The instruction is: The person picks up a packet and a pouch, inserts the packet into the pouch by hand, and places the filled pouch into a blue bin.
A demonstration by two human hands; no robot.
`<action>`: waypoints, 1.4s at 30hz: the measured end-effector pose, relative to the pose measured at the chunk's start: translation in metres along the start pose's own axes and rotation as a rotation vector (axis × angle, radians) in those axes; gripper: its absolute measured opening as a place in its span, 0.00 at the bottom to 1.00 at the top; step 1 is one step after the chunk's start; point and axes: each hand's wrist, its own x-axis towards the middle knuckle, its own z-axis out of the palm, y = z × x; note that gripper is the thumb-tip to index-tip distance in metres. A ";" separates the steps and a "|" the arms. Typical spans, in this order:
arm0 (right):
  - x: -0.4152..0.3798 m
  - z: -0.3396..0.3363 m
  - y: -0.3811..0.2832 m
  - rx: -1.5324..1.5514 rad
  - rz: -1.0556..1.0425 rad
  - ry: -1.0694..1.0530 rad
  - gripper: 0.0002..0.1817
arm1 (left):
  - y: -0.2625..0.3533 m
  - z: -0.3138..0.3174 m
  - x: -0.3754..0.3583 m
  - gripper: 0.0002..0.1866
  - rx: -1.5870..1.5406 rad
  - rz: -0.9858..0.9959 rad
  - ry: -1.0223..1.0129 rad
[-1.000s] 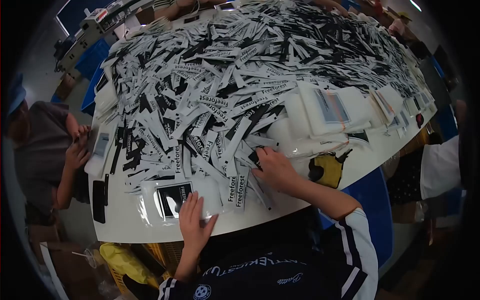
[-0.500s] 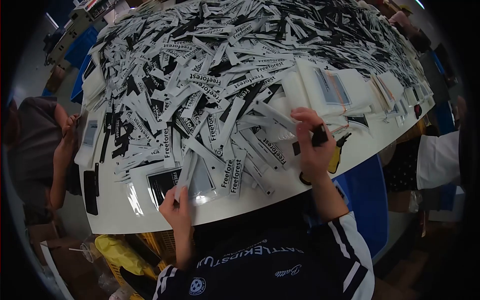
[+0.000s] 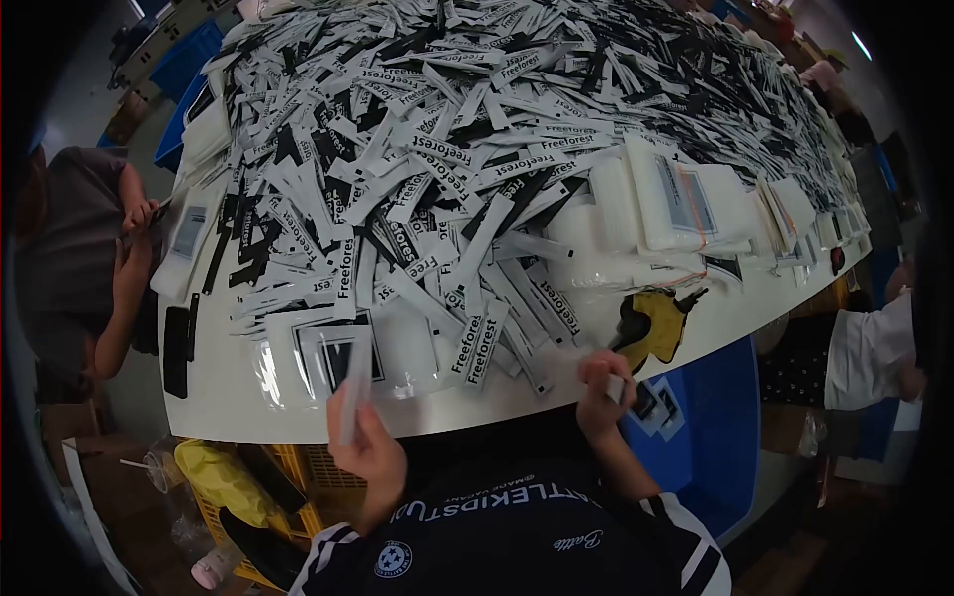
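Observation:
My left hand (image 3: 368,442) is closed around a long, narrow white packet (image 3: 359,370), which stands up from the fingers and is slightly blurred. Just behind it, clear plastic bags with a black-and-grey printed panel (image 3: 333,366) lie at the table's front edge. My right hand (image 3: 600,399) is curled up near that edge, farther right; a small pale end pokes out of the fist, and the rest is hidden. Between and beyond both hands spreads a big heap of white and black stick packets (image 3: 427,159), many printed "Freeforest".
Stacked plastic bags (image 3: 686,214) sit on the table's right side. A yellow-and-black item (image 3: 658,328) lies by the right edge, above a blue bin (image 3: 730,427). A black phone-like slab (image 3: 177,350) is at left. Another person (image 3: 79,268) works at the left; someone else stands at right.
My right hand has come back from the heap toward the table's front edge and closed up. My left hand has drawn nearer my body, lifting the narrow packet off the bags.

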 end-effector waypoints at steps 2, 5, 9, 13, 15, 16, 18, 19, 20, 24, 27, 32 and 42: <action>-0.003 0.002 0.009 -0.066 0.064 -0.172 0.09 | 0.014 0.008 0.003 0.17 0.055 0.156 -0.304; -0.006 0.023 -0.020 0.183 0.174 -0.184 0.11 | 0.014 0.014 -0.005 0.22 0.058 0.136 -0.507; 0.029 0.068 -0.063 0.069 0.218 -0.797 0.12 | 0.012 0.007 -0.007 0.25 0.133 0.259 -0.708; 0.040 0.067 -0.068 0.097 0.529 -0.956 0.11 | 0.023 -0.008 0.018 0.30 -0.360 -0.334 -0.880; 0.029 0.076 -0.068 0.111 0.360 -0.976 0.10 | 0.030 -0.015 0.020 0.23 -0.258 -0.662 -0.791; 0.022 0.081 -0.068 0.115 0.188 -0.979 0.10 | 0.027 -0.012 0.018 0.15 -0.136 -0.540 -0.798; 0.018 0.089 -0.070 0.142 0.100 -0.900 0.10 | 0.028 -0.008 0.019 0.13 -0.144 -0.554 -0.753; 0.023 0.087 -0.073 0.164 0.190 -0.936 0.10 | 0.029 -0.004 0.021 0.10 -0.156 -0.566 -0.715; 0.027 0.084 -0.074 0.185 0.285 -0.970 0.09 | 0.033 -0.003 0.024 0.09 -0.331 -0.592 -0.736; 0.033 0.068 -0.060 0.300 0.535 -1.016 0.08 | 0.033 0.006 0.021 0.07 -0.516 -0.873 -0.700; 0.014 0.079 -0.071 -0.067 -0.121 -0.560 0.15 | 0.034 0.012 0.011 0.07 -0.173 -0.622 -0.653; 0.004 0.076 -0.063 -0.122 -0.365 -0.692 0.31 | 0.038 0.020 0.011 0.09 0.066 -0.176 -0.726; 0.003 0.076 -0.058 -0.133 -0.559 -0.613 0.25 | 0.020 0.025 0.000 0.06 0.115 -0.264 -0.586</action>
